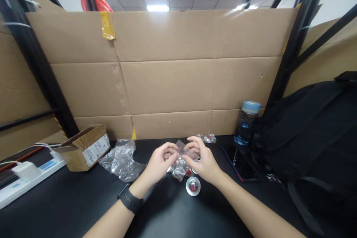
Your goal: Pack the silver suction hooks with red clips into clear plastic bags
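Observation:
Between my hands is a small clear plastic bag (179, 171) with shiny round metal pieces and a bit of red under it or inside it; I cannot tell which. My left hand (159, 160) has thumb and fingers curled together on the bag's left side. From the right, my right hand (205, 161) pinches the bag with its thumb and bent fingers. Just below them a round silver metal piece (193, 186) with a raised, reddish centre lies on the black table. Part of another silver disc shows under my right fingers.
A small clear packet (209, 138) lies by the cardboard wall (167, 85). Bubble wrap (122, 160) and an opened cardboard box (83, 148) sit left, near a power strip (47, 171). On the right are a phone (241, 163), a water bottle (247, 122) and a black backpack (315, 130).

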### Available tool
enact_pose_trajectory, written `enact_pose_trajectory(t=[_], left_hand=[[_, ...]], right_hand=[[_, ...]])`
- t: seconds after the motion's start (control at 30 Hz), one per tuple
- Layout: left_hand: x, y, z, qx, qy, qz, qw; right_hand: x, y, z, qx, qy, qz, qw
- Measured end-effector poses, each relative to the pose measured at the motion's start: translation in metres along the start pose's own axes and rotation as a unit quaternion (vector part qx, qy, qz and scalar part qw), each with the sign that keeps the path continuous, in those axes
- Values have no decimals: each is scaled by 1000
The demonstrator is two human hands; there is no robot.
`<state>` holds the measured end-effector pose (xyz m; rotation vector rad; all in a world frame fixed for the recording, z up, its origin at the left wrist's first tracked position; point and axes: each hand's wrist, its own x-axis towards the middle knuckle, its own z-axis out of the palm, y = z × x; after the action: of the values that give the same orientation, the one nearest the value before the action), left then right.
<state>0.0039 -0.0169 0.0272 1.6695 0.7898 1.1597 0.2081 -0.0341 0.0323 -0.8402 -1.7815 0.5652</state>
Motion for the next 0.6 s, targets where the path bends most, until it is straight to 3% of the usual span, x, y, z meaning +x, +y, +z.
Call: enact_pose_trajectory(t=[0.27,0.37,0.5,0.6], left_hand=[[0,2,-2,12,24,-2,1000],[1,2,-2,-3,60,-22,998],[2,1,-3,-6,92,-2,996],[1,5,-9,35,68,32,997]], right_hand=[[0,1,0,84,-77,73,991],[0,0,0,111,-61,91,988],[2,2,0,109,-39,85,990],[5,6,-1,104,-30,92,990]])
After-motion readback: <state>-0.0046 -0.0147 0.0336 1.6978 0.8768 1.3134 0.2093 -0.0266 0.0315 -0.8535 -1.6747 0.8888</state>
